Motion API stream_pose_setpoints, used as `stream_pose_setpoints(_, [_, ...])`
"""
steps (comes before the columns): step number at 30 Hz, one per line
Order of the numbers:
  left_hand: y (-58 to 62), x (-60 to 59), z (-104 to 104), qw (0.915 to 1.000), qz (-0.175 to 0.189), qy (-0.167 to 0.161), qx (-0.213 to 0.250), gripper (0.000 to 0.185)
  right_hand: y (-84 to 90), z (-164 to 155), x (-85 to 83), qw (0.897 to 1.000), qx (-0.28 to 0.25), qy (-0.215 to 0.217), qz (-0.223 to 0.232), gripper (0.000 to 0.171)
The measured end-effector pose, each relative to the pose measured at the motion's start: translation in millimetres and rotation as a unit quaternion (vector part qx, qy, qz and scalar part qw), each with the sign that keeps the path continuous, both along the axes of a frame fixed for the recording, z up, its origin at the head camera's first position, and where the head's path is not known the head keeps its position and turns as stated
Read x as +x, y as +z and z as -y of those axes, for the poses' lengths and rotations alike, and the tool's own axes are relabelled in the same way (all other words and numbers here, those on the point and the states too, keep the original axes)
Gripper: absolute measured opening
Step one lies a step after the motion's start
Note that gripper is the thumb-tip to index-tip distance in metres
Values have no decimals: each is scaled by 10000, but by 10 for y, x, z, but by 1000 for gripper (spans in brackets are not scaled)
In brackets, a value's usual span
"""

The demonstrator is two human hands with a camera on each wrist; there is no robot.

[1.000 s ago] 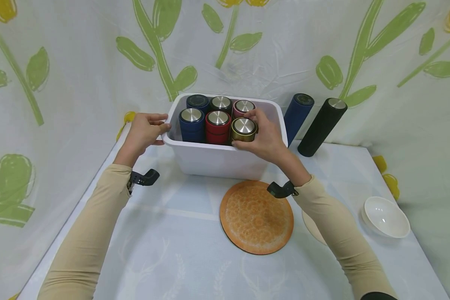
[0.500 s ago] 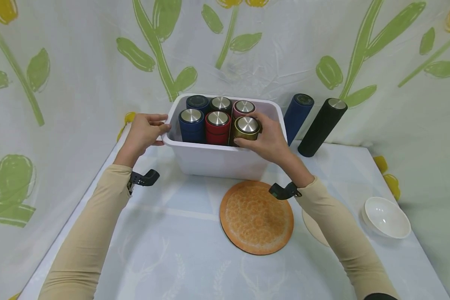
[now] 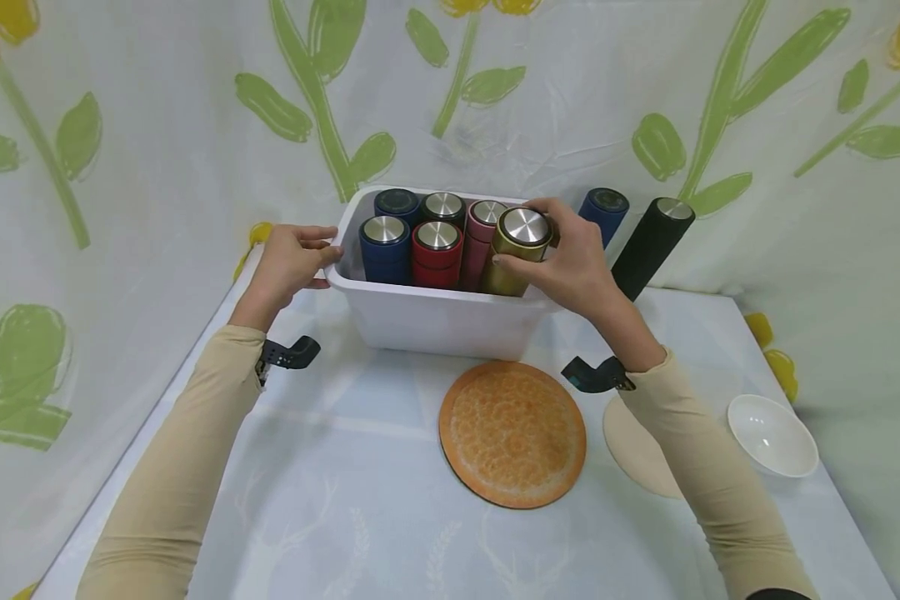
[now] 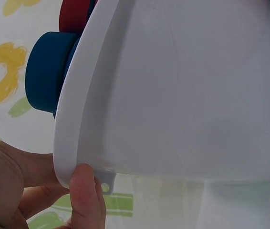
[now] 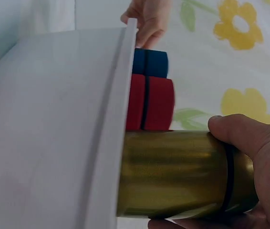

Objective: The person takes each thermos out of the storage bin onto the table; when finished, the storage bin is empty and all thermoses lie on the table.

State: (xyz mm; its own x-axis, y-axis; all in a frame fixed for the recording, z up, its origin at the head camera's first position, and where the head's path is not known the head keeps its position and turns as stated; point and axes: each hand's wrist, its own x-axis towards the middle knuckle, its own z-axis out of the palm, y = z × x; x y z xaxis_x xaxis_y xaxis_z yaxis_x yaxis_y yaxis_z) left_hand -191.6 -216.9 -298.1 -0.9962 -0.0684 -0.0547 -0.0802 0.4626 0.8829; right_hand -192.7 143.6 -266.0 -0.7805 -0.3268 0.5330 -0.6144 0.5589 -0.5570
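Observation:
My right hand [image 3: 577, 260] grips a gold thermos [image 3: 515, 268] round its upper end, near the silver-topped lid. In the right wrist view much of the gold thermos [image 5: 173, 174] stands out above the rim; its lower part is hidden inside the white plastic bin [image 3: 435, 321]. My left hand [image 3: 288, 265] pinches the bin's left rim, with the thumb on the outer wall in the left wrist view. Upright in the bin are a red thermos [image 3: 437, 257], a pink thermos [image 3: 477, 250], a black one [image 3: 444, 206] and two blue ones, the nearer blue thermos [image 3: 386, 254] being silver-topped.
Right of the bin stand a dark blue thermos [image 3: 604, 215] and a tall black thermos [image 3: 648, 250]. In front lies a round orange-brown mat [image 3: 513, 435], beside a pale round disc [image 3: 637, 450] partly under my right sleeve. A white bowl [image 3: 772, 435] sits near the right table edge.
My right hand has drawn the gold thermos upward and to the right, so more of its body shows above the bin. The left hand has stayed on the rim.

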Motion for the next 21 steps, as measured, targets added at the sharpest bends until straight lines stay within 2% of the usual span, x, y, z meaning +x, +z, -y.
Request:
stream_pose_setpoints(5, [-5,-22,-15,10000,36,56,-24,48,135,-72,39,9997,-142,-7,-192,63])
stream_pose_setpoints(13, [-4,-19,-8,10000,7,84,8,48,398,-163,116,9989,-59,-17,-459,61])
stream_pose_setpoints(21, [-7,-19,-2,9999,23,110,33,48,588,-217,243,9973,-161,-139,-706,62])
